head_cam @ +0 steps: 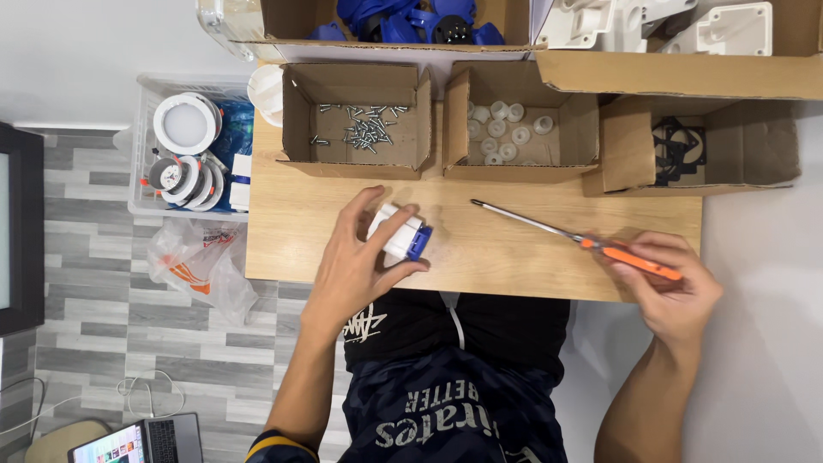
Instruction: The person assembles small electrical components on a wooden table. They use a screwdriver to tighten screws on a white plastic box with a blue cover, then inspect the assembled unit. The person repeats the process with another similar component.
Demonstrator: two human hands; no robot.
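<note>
My left hand grips a small white and blue plastic part against the wooden table, fingers wrapped over its top. My right hand holds an orange-handled screwdriver near the table's right front edge. Its long metal shaft points left toward the part, tip clear of it and lying low over the wood. Behind my left hand stands an open cardboard box of screws. Beside that box, another cardboard box holds several small white caps.
A third box with black frames sits at the right. Larger boxes at the back hold blue parts and white housings. A clear bin of round lamp fittings and a plastic bag sit left of the table.
</note>
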